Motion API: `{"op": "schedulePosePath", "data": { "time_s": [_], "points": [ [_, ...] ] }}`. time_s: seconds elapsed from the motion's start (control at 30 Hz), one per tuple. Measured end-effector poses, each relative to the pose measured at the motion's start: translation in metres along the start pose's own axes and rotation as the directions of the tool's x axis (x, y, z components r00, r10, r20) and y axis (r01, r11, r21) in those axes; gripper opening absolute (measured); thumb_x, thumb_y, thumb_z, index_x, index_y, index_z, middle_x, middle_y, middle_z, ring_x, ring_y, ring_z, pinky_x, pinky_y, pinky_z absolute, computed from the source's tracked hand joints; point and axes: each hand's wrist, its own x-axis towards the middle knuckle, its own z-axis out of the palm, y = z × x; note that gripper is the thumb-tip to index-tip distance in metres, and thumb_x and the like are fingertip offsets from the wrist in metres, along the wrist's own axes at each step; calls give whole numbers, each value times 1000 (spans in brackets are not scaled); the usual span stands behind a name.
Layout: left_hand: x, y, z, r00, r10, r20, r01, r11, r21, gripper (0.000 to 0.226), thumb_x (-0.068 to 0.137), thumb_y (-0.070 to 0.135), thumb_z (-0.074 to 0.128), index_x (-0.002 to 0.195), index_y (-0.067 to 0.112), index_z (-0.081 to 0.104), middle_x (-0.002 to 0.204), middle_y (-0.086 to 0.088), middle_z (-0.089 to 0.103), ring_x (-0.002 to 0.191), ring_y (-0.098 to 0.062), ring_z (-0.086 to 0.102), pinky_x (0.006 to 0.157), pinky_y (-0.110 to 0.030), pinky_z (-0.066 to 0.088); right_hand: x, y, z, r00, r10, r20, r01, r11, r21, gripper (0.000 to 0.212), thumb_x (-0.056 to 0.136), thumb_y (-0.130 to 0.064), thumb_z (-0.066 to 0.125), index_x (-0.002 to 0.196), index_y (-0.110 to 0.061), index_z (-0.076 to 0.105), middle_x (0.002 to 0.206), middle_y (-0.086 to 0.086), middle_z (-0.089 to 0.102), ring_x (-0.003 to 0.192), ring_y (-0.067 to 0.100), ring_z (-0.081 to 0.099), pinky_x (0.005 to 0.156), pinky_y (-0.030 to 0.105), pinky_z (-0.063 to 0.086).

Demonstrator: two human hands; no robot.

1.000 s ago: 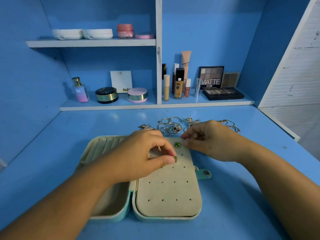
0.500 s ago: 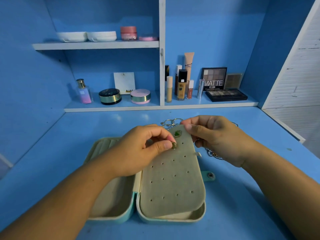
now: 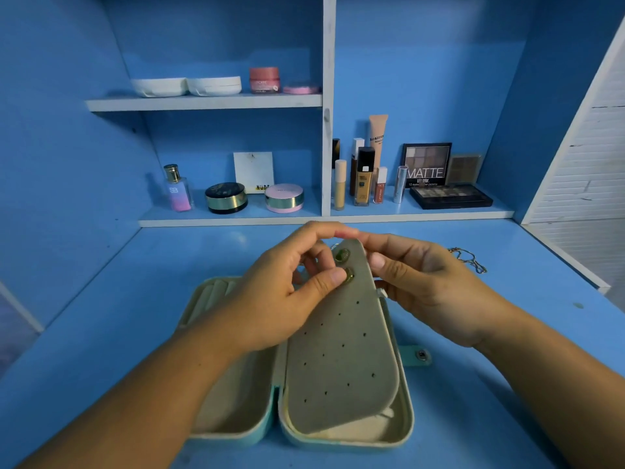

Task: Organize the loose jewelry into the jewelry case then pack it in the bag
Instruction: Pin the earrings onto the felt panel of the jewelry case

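An open mint jewelry case (image 3: 404, 431) lies on the blue desk. Its beige perforated earring panel (image 3: 341, 360) is lifted up at the far end. A green stud earring (image 3: 341, 254) sits in the panel near the top. My left hand (image 3: 287, 292) pinches a second green earring (image 3: 349, 274) against the panel just below it, thumb on the front. My right hand (image 3: 416, 282) grips the raised panel's top right edge, fingers behind it. A gold chain (image 3: 468, 258) lies on the desk past my right hand. The other loose jewelry is hidden behind my hands.
The case's snap tab (image 3: 419, 355) sticks out to the right. Cosmetics fill the low shelf: perfume bottle (image 3: 177, 189), compacts (image 3: 226, 197), foundation bottles (image 3: 363, 177), eyeshadow palette (image 3: 449, 196). White bowls (image 3: 187, 86) stand on the upper shelf. A white wall (image 3: 581, 170) bounds the right.
The earring panel has been lifted from flat to steeply tilted by my right hand. My left hand rose with it, keeping the second earring pressed at the panel.
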Motion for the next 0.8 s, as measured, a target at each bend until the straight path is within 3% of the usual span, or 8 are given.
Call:
{"op": "schedulePosePath", "data": {
  "time_s": [0.13,0.2,0.33,0.37,0.43,0.53,0.6,0.8],
  "points": [
    [0,-1,-2,993,104,50,-110,985,132,38,97,23,49,130,41,55,88,11,45,86,-10,51,78,-11,40,2,3,-1,999,24,36,-29,989,146,40,85,-6,51,125,-8,58,111,11,69,102,24,64,81,30,55],
    [0,-2,-2,992,111,52,-117,983,140,36,96,23,47,127,41,57,87,12,44,86,-8,50,79,-11,38,3,6,-4,998,37,43,-43,988,151,43,86,-2,58,128,-11,56,120,10,65,107,26,59,87,34,54],
    [1,-3,-5,993,94,69,-102,988,115,35,95,21,47,121,43,57,89,17,46,88,-3,51,80,-7,35,2,0,-14,1000,5,18,-3,990,-138,41,93,-1,51,127,-23,55,116,-1,69,102,15,62,85,28,48],
    [2,-4,-5,993,90,78,-99,989,109,36,95,20,46,120,43,56,88,16,45,86,-1,50,79,-6,35,1,-4,-18,998,-34,-55,12,936,-351,38,96,0,48,122,-26,58,110,-6,70,95,7,64,78,20,48],
    [2,-5,-4,993,82,83,-90,991,103,37,95,18,46,119,45,56,88,15,45,84,0,50,79,-6,34,0,-11,-35,967,-147,-206,-63,648,-759,34,98,-8,46,109,-35,63,103,-13,67,75,1,63,61,12,45],
    [2,-7,-6,995,65,73,-70,995,70,37,95,18,46,117,46,56,88,19,47,87,0,50,81,-6,34,-1,-15,-64,941,-160,-298,-237,314,-919,27,94,-18,54,95,-43,64,105,-5,59,82,16,59,65,32,52],
    [2,-9,-8,996,58,61,-60,997,47,35,97,16,47,116,44,57,87,21,48,83,3,50,80,-6,35,0,-11,-75,948,-86,-308,-276,263,-924,22,91,-19,60,91,-41,66,104,-3,59,86,21,59,69,39,54],
    [2,-14,-10,998,39,59,-38,999,-32,29,98,24,48,116,43,60,84,21,48,71,5,48,74,-8,35,7,0,-71,966,-16,-257,-249,200,-948,10,86,-28,68,94,-28,73,94,-5,57,89,13,48,75,25,38]
  ]
}}
